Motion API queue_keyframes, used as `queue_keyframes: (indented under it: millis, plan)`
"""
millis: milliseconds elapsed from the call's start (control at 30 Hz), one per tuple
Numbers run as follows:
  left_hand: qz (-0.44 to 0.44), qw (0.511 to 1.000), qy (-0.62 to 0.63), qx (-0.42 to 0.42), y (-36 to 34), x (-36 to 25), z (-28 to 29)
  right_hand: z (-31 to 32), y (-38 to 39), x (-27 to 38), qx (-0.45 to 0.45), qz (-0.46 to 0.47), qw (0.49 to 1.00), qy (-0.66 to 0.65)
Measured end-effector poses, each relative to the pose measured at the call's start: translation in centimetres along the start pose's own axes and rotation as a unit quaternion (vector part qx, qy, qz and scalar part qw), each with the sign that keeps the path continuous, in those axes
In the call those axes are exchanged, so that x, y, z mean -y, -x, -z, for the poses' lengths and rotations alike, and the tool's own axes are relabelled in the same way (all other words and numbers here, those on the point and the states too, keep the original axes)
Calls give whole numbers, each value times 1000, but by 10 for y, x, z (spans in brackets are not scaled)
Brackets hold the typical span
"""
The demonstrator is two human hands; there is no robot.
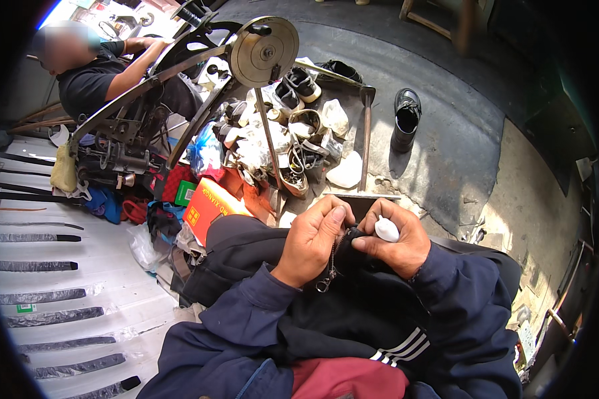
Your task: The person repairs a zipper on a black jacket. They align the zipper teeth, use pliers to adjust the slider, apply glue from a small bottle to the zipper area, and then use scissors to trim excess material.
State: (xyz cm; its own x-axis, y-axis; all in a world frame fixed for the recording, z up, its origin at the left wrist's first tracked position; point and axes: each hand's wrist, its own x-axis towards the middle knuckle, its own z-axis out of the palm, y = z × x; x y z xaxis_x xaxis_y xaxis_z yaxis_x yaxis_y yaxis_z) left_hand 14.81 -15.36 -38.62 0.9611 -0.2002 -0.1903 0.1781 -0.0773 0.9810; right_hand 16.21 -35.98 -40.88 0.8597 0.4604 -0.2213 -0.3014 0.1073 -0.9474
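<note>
A black garment [343, 319] with three white stripes lies bunched over my lap. Its zipper [340, 245] runs between my two hands, with a pull and a small metal ring [323, 286] hanging down. My left hand [311, 243] is closed, thumb and fingers pinching the zipper edge. Facing it, my right hand [402, 243] is closed on the other side of the zipper, thumb pressing the black cloth. A small white bottle with a pointed tip [387, 230] is tucked in the same hand, partly covered by its fingers.
At left stands a hand-cranked sewing machine [130, 149] with a large wheel [264, 52]; a person [96, 80] sits beyond it. Shoes and scraps heap ahead around a metal frame [366, 133]. A black shoe [406, 118] stands apart. A red-orange box [213, 209] is near my left knee.
</note>
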Motion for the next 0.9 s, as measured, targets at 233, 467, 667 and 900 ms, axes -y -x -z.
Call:
queue_keyframes:
  millis: [233,467,667,900]
  plan:
    - [-13,999,31,-18,0,-1,2,1,-1,0,-18,6,999,-48]
    - [27,999,6,23,9,-12,2,-3,-2,9,-50,-2,996,-72]
    - [16,999,-30,35,13,-11,4,-2,-3,12,-15,-17,999,-40]
    - [-9,990,-101,97,10,-9,4,-3,-4,9,-30,-24,999,-15]
